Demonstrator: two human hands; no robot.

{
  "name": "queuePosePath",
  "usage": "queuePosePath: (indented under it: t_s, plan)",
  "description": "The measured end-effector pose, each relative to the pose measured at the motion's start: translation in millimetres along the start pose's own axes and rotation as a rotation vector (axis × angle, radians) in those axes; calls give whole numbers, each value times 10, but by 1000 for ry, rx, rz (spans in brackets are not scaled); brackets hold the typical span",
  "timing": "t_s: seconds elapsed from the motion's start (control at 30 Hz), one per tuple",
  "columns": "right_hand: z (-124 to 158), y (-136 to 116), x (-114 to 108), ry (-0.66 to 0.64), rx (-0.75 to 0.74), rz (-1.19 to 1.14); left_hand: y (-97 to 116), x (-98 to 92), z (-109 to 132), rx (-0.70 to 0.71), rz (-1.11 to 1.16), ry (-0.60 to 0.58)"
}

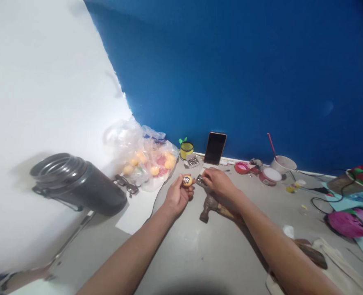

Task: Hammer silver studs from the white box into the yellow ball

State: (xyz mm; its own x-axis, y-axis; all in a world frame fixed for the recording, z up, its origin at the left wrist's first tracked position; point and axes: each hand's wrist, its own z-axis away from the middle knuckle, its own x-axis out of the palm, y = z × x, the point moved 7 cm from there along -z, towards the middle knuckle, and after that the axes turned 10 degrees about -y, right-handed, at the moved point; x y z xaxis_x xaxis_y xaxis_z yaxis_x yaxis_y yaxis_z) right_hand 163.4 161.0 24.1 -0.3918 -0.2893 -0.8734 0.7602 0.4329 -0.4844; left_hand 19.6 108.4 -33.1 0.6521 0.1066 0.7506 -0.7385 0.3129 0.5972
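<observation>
My left hand point(178, 196) is closed around a small rounded yellow piece point(187, 180); dark and shiny silver dots cover part of its face. Just to the right, my right hand point(217, 182) reaches over a small open box point(200, 180) of tiny metal pieces. Its fingers are bent together at the box's edge, and whatever is between them is too small to make out. Under the right wrist lies a hammer point(210, 203), its rusty head toward me and its wooden handle partly hidden by the forearm. A second small box point(193, 161) with similar metal pieces stands behind.
At left are a large dark flask point(80, 184), eyeglasses point(127, 185) and a plastic bag point(150, 159) of yellow and red pieces. A phone point(215, 148) leans on the blue wall beside a yellow container point(187, 150). Tubs point(270, 176), a cup point(283, 164) and cloth point(332, 266) lie right.
</observation>
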Motion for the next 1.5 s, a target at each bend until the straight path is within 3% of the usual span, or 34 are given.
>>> queuePosePath:
  t_s: [0.1, 0.23, 0.33, 0.47, 0.67, 0.77, 0.93, 1.3, 1.5]
  plan:
    - [21, 21, -159, 47, 25, -223, 25, 33, 14, 22, -12, -31]
    - [229, -29, -252, -19, 81, -557, 27, 89, 39, 32, -32, -92]
    - [481, -64, -107, -81, 165, -880, 21, 153, 66, 32, -35, -147]
    - [721, -26, 150, -28, 221, -1200, 29, 315, 146, 45, -89, -231]
    - [829, 212, 252, 159, 162, -1423, 21, 457, 298, 123, -511, -225]
    - [850, 305, 292, 162, 168, -1503, -26, 392, 333, 160, -528, -230]
    - [844, 317, 332, 76, 131, -1573, -154, 242, 348, 88, -442, -264]
    - [858, 220, 298, 39, 79, -1551, -173, 293, 379, 57, -429, -329]
    - [873, 72, 258, -6, 24, -1527, -189, 335, 398, 76, -529, -373]
